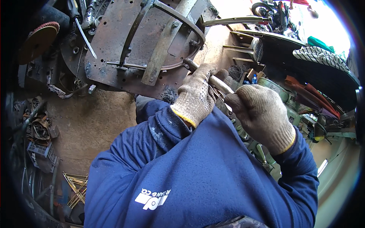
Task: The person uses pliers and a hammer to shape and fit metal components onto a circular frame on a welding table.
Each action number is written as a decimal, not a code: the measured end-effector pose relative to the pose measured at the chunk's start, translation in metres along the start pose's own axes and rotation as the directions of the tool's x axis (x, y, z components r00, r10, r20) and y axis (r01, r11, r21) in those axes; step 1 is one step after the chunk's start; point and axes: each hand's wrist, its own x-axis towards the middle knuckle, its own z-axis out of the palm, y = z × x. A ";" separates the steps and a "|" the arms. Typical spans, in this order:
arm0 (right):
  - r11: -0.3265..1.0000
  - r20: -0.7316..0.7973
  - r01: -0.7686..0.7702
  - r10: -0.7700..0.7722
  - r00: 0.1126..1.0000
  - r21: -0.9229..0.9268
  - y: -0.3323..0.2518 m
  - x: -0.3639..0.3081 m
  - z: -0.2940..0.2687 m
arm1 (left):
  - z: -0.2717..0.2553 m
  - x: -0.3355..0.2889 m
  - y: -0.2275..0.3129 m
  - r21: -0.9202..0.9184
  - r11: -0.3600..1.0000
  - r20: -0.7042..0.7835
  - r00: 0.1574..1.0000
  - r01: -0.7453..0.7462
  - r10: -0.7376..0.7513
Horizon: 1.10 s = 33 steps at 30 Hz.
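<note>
My left hand (196, 92), in a knitted work glove with a yellow cuff edge, is closed around a pale, slightly curved rod-like piece (221, 84). A dark blunt end (191, 64) sticks out past its fingers toward the bench. My right hand (261, 114), gloved alike, is closed at the other end of the pale piece. Thin shiny strips (223, 102) hang between the two hands; the gloves hide where they join. Just beyond my left hand is a steel plate bench (110, 34) bearing curved metal bars (182, 17) and a flat bar (161, 49) with a bolt.
At the far left are a screwdriver (84, 36) and a round abrasive disc (39, 42). Brass-coloured rods (77, 190) lie on the floor at lower left. On the right stand a stool (255, 49), green machinery (273, 88) and a dark panel with a striped cloth (321, 56). A motorcycle (279, 13) is beyond.
</note>
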 end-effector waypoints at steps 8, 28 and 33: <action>0.900 -0.072 0.155 -0.201 0.977 -0.409 0.002 0.002 0.001 | 0.002 0.001 0.012 0.087 0.995 0.006 0.999 -0.038 0.038; 0.997 0.037 0.019 -0.021 0.999 0.071 0.015 0.013 -0.022 | 0.002 0.004 -0.004 -0.031 0.990 0.001 0.991 0.136 -0.136; 0.862 0.261 0.001 -0.155 0.953 0.507 0.050 0.026 0.010 | -0.004 0.001 -0.003 0.405 0.910 0.000 0.995 -0.090 0.098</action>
